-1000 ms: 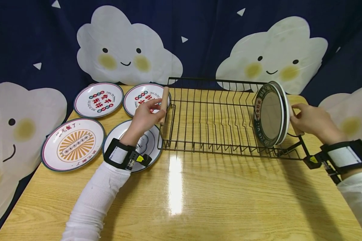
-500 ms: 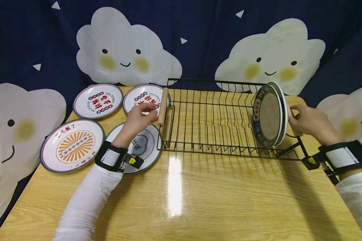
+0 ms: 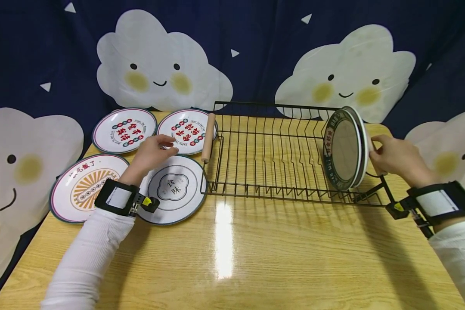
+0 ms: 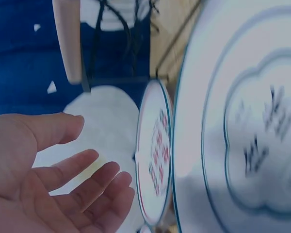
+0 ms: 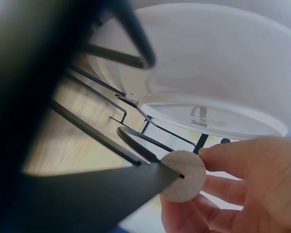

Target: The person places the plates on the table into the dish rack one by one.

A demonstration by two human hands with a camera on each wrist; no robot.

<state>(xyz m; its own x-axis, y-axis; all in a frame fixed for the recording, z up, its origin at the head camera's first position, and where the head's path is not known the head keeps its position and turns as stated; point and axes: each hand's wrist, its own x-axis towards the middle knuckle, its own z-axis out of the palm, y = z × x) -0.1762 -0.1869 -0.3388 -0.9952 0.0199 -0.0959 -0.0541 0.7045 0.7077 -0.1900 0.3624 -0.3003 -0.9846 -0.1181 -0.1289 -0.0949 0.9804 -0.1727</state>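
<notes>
My right hand (image 3: 397, 157) grips the wooden handle (image 5: 184, 177) at the right end of a black wire dish rack (image 3: 271, 197), fingers curled round it. Two plates stand on edge in the rack's right slots: a dark-rimmed plate (image 3: 342, 148) in front and a white plate (image 5: 203, 53) behind it. At the rack's left end, the other wooden handle (image 3: 208, 137) is untouched. My left hand (image 4: 63, 170) holds nothing, its fingers loosely bent. It hovers above the plates on the left, nearest a white plate with a flower-shaped outline (image 3: 174, 189).
Two plates with red lettering, the far-left plate (image 3: 124, 130) and the one beside the rack (image 3: 187, 129), lie flat on the wooden table (image 3: 279, 249). A sunburst plate (image 3: 81, 185) lies at front left. A blue cloud-print curtain (image 3: 255, 26) hangs behind.
My left hand has left the rack's left handle and moved leftward over the plates. My right hand stays on the right handle. The plates and the rack stay in place.
</notes>
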